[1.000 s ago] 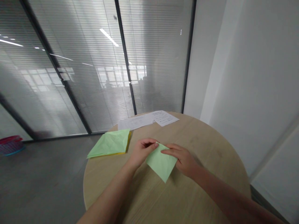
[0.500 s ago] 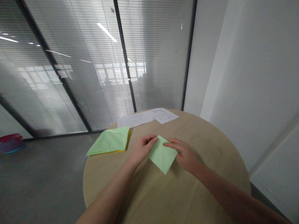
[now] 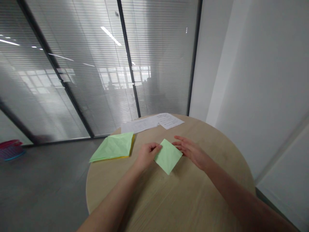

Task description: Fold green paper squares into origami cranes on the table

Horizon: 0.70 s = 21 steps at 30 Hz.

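A folded light green paper square [image 3: 168, 156] lies on the round wooden table [image 3: 193, 199], turned like a diamond. My left hand [image 3: 146, 155] pinches its left corner with the fingers curled. My right hand [image 3: 189, 149] hovers at the paper's right edge, fingers stretched out and apart, holding nothing.
A stack of green and yellow paper sheets [image 3: 113, 147] lies at the table's left edge. White printed sheets [image 3: 152, 122] lie at the far edge. Glass partitions with blinds stand behind, a white wall to the right, and a pink basket [image 3: 11, 149] sits on the floor at far left.
My right hand has lifted off the green paper and opened beside it. My left hand keeps its pinch on the left corner. The paper has shifted slightly away from me.
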Available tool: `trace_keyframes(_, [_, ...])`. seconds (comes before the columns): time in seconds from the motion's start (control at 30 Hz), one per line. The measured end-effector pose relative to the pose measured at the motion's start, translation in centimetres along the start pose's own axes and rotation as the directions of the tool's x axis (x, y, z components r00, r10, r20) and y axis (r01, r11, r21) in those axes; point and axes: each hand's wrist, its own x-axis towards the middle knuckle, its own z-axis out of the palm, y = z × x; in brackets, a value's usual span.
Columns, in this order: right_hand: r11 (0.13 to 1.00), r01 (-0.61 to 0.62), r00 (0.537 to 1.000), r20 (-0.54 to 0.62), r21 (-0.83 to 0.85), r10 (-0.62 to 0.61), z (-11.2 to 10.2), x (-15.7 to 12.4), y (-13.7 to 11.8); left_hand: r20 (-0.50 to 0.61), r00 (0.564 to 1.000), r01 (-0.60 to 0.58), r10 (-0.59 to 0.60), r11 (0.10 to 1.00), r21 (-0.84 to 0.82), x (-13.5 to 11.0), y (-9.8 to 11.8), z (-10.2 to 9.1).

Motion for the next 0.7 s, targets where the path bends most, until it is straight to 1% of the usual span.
trace_keyframes(0.07, [0.984,-0.028,0.999,-0.019,-0.176,0.025,0.3,0.1,0.4,0.023,1.000,-0.016,0.016,1.000,0.008,-0.2,0.3,0.1])
trace_keyframes(0.13, [0.934,0.000,1.000,0.003,-0.356,0.001,0.5,0.3,1.1,0.041,0.999,-0.030,0.030,0.999,-0.012,-0.3,0.5,0.2])
trace_keyframes(0.2, [0.890,0.030,1.000,0.006,-0.455,-0.031,0.5,0.6,1.8,0.068,0.998,-0.012,0.016,0.998,-0.058,-0.3,0.4,0.4])
trace_keyframes(0.23, [0.876,0.036,0.999,-0.012,-0.481,-0.047,0.5,0.7,2.0,0.094,0.996,0.015,-0.007,0.996,-0.084,-0.3,0.2,0.4])
trace_keyframes(0.33, [0.849,0.039,0.992,-0.084,-0.527,-0.098,0.1,0.9,2.2,0.177,0.979,0.123,-0.098,0.983,-0.136,-0.2,-0.2,0.5])
trace_keyframes(0.43, [0.833,0.029,0.980,-0.147,-0.553,-0.132,-0.4,1.0,1.8,0.175,0.972,0.182,-0.154,0.971,-0.158,-0.1,-0.6,0.5])
trace_keyframes(0.53, [0.832,0.020,0.972,-0.185,-0.555,-0.147,-0.6,1.1,1.6,0.148,0.976,0.190,-0.162,0.961,-0.201,0.0,-0.8,0.5])
trace_keyframes(0.7, [0.846,-0.012,0.969,-0.214,-0.533,-0.121,-0.6,1.1,1.9,0.116,0.982,0.170,-0.148,0.963,-0.210,0.3,-1.1,0.1])
